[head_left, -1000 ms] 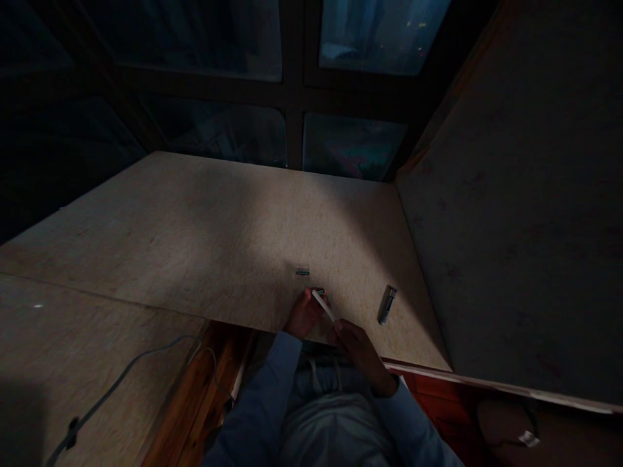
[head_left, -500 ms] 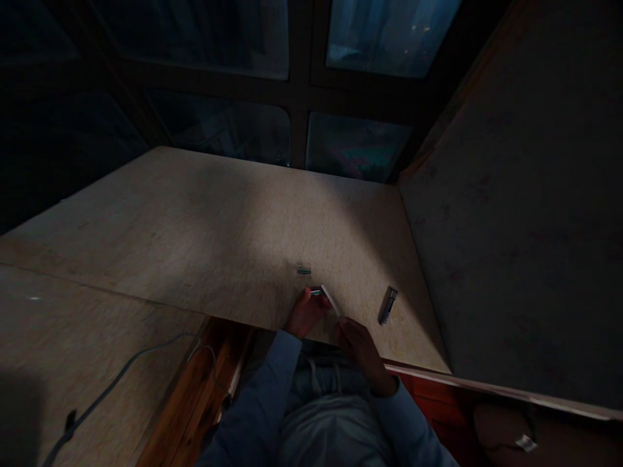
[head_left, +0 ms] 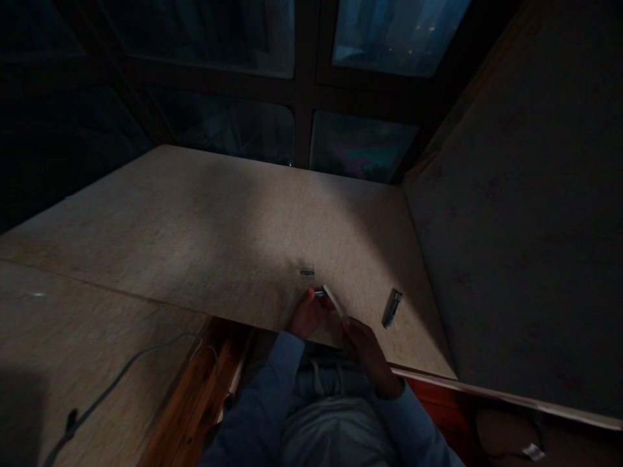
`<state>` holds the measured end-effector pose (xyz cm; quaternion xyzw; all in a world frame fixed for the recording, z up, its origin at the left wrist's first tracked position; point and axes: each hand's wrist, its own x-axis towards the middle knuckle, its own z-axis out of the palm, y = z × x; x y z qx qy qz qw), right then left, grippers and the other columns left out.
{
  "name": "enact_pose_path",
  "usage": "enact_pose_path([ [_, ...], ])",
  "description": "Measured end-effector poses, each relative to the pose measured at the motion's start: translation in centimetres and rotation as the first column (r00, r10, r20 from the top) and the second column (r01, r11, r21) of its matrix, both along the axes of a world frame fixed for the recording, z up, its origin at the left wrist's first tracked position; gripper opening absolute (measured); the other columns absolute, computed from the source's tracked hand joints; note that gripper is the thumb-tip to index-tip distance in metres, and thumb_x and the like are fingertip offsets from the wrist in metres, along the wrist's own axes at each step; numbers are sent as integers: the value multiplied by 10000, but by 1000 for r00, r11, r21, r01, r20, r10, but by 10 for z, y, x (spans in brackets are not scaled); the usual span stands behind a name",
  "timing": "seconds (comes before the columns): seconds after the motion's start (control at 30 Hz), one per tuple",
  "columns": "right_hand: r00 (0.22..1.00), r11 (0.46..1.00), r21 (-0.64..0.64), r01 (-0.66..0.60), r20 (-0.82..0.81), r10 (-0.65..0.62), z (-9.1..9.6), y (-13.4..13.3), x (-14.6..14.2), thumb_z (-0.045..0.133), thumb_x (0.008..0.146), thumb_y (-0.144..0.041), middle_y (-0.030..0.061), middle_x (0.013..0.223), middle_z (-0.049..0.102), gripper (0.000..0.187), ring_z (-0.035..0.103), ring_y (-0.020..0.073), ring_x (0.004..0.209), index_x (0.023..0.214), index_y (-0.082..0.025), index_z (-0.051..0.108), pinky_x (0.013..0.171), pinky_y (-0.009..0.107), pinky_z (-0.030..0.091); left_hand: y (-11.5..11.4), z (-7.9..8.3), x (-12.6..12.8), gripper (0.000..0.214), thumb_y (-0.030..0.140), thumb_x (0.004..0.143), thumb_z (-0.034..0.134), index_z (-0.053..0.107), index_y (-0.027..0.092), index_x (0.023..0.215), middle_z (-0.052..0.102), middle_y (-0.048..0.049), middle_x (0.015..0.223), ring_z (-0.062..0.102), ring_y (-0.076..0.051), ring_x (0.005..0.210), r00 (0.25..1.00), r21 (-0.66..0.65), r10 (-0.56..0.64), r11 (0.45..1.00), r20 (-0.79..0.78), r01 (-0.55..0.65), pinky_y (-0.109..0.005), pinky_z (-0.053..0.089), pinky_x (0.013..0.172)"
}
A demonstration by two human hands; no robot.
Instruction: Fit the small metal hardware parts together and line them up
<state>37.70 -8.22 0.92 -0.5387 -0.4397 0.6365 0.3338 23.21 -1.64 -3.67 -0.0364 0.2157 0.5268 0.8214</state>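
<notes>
Close to the front edge of the table, my left hand (head_left: 309, 314) has its fingers closed on a small silver-and-teal piece (head_left: 318, 294), perhaps a razor cartridge; poor light hides its detail. My right hand (head_left: 361, 340) is closed around the lower end of a slim, pale, slightly curved handle (head_left: 333, 300). The handle's upper end meets or nearly meets the small piece; I cannot tell whether they are joined. Just beyond my left fingertips lies another small teal-striped piece (head_left: 307, 272) on the tabletop. To the right rests a dark and silver elongated object (head_left: 392, 309), its kind unclear.
The pale speckled table (head_left: 233, 227) reaches back to dark window frames (head_left: 304, 123). A grey wall (head_left: 525, 246) bounds its right side. A grey cable (head_left: 129, 363) runs across the left surface, near a wooden gap (head_left: 195, 395).
The view has shifted slightly, moving everything a little to the right in the picture. Both hands keep nearly the same pose and hold on the pieces.
</notes>
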Motion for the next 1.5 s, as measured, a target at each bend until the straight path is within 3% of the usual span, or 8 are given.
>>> enact_pose_path([
  [0.27, 999, 999, 42, 26, -30, -25, -10, 4, -3, 514, 869, -654, 36, 692, 416, 541, 337, 97, 597, 778, -121, 500, 523, 241, 247, 1, 8, -2, 361, 409, 816, 638, 690, 60, 741, 652, -92, 760, 619, -162, 718, 999, -64, -42, 997, 21, 43, -299, 479, 732],
  [0.43, 998, 995, 81, -55, -17, 57, -8, 6, 0, 496, 900, -616, 26, 657, 395, 518, 337, 90, 582, 764, -116, 495, 509, 233, 237, 1, 2, -4, 371, 428, 815, 647, 691, 60, 812, 654, -98, 830, 623, -177, 808, 999, -73, -32, 997, 22, 34, -305, 467, 783],
  [0.63, 999, 998, 46, 43, 18, -44, -10, 8, 5, 506, 868, -652, 28, 665, 406, 532, 347, 96, 564, 786, -127, 489, 488, 237, 225, 3, 10, -2, 450, 440, 911, 515, 666, 55, 733, 612, -104, 700, 581, -164, 644, 999, -112, 32, 993, 22, -29, -317, 451, 692],
  [0.8, 992, 991, 104, -86, 105, 75, -2, 7, 5, 442, 905, -651, 15, 618, 376, 557, 321, 89, 558, 762, -115, 492, 500, 244, 224, 2, 18, -3, 517, 443, 962, 394, 674, 55, 766, 642, -107, 770, 613, -165, 724, 1000, -181, -16, 983, -22, 12, -299, 454, 720],
  [1.0, 998, 994, 107, -24, 68, 17, -9, 7, 9, 450, 918, -621, 16, 658, 401, 518, 354, 89, 573, 805, -117, 482, 504, 235, 246, 3, 15, -1, 647, 390, 1023, 211, 663, 64, 695, 601, -105, 667, 586, -143, 636, 999, -109, -6, 994, -37, 2, -296, 466, 674],
  [1.1, 992, 986, 132, -99, 95, 87, -8, 5, 7, 429, 935, -603, 21, 660, 410, 521, 357, 89, 588, 787, -108, 493, 519, 238, 254, 2, 11, -2, 509, 400, 988, 381, 691, 60, 772, 643, -102, 768, 617, -151, 724, 998, -103, -13, 995, -66, 7, -291, 479, 711],
  [1.23, 988, 982, 156, -105, 133, 84, -5, 5, 4, 422, 932, -616, 19, 652, 402, 535, 360, 92, 596, 758, -112, 473, 527, 242, 260, 0, 4, -4, 421, 425, 632, 796, 709, 61, 823, 667, -89, 836, 626, -176, 766, 998, -18, -32, 999, -48, 31, -297, 495, 725],
  [1.5, 987, 993, 108, 55, 143, -71, -10, 11, 17, 458, 858, -712, 22, 670, 395, 609, 336, 83, 574, 780, -108, 482, 483, 227, 247, 2, 1, -1, 471, 421, 566, 840, 706, 44, 814, 660, -90, 798, 610, -165, 704, 1000, 95, 18, 995, -24, -15, -309, 500, 660],
])
